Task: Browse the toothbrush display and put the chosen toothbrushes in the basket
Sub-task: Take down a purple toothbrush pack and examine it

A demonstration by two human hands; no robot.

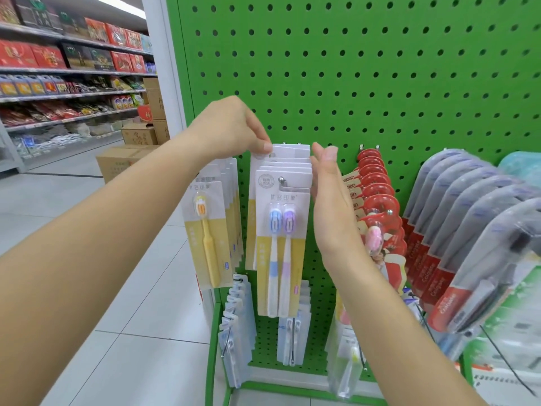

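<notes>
Both hands at twin-toothbrush cards — red Colgate packs alongside

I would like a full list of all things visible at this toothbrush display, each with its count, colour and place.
pegboard: one, green, behind all hooks
twin packs: a row, count unclear, front one with blue and purple brushes, centre hook
yellow packs: a row, yellow single brush in front, left hook
red packs: a row, red, right of centre
Colgate packs: a row, grey and red, far right
clear packs: several rows, pale, lower hooks
boxes: several, brown, on the floor at left
shelves: stocked, far left
left hand: fingers pinch a rear twin pack's top
right hand: open, beside the twin packs
</notes>
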